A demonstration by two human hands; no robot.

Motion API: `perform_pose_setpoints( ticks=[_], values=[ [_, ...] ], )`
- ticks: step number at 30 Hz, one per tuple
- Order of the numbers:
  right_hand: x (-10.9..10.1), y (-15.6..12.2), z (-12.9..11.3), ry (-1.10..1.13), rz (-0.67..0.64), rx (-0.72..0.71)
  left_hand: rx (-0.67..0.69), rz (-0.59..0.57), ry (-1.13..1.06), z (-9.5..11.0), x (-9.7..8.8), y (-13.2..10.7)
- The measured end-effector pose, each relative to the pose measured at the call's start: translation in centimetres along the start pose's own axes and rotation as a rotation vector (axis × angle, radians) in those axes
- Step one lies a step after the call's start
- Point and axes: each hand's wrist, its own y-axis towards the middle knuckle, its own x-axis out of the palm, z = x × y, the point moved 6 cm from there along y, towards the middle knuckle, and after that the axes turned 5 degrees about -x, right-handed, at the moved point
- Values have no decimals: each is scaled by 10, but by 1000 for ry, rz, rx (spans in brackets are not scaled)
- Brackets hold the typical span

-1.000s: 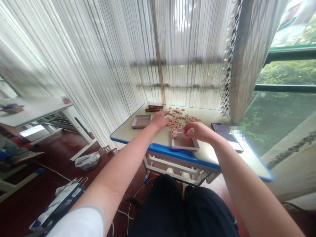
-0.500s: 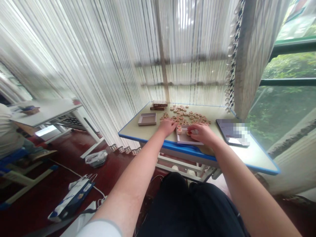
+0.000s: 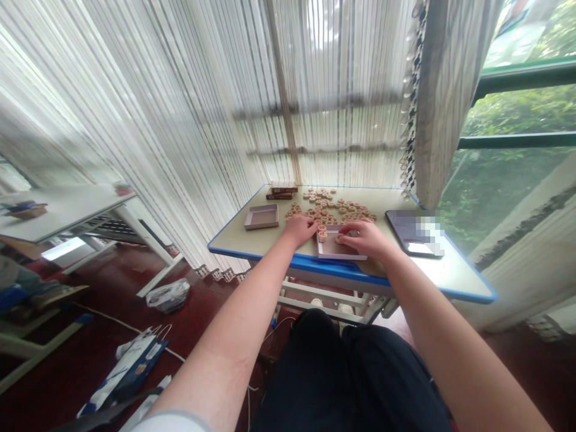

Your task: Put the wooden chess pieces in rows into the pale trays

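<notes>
A shallow box (image 3: 342, 256) sits at the table's front edge with two round wooden game pieces (image 3: 322, 233) bearing red marks in its left end. My left hand (image 3: 300, 229) lies at the box's upper left corner, fingers bent and closed on its edge. Over the box, my right hand (image 3: 363, 236) pinches a round piece, partly hidden by the fingers. Many similar loose pieces (image 3: 346, 207) are spread on the table just beyond both hands; their markings are too small to read.
A second shallow box (image 3: 261, 216) stands left on the table (image 3: 234, 235), with stacked dark boxes (image 3: 282, 191) behind it. To the right lies a tablet (image 3: 411, 233). A plastic bag (image 3: 168, 295) and a paper bag (image 3: 128, 375) are on the floor; another person's leg shows at left.
The view has shifted slightly, so the table appears further left and higher. My right hand has lowered its fingers into the box with a piece. My left hand stays by the box's corner.
</notes>
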Motion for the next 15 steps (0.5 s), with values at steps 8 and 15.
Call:
perform_pose_setpoints(
  ticks=[8, 15],
  values=[
    [0, 0, 5, -23, 18, 8, -36, -31, -19, -2, 3, 3],
    [7, 0, 7, -78, -27, -8, -24, -31, -47, -2, 3, 3]
  ],
)
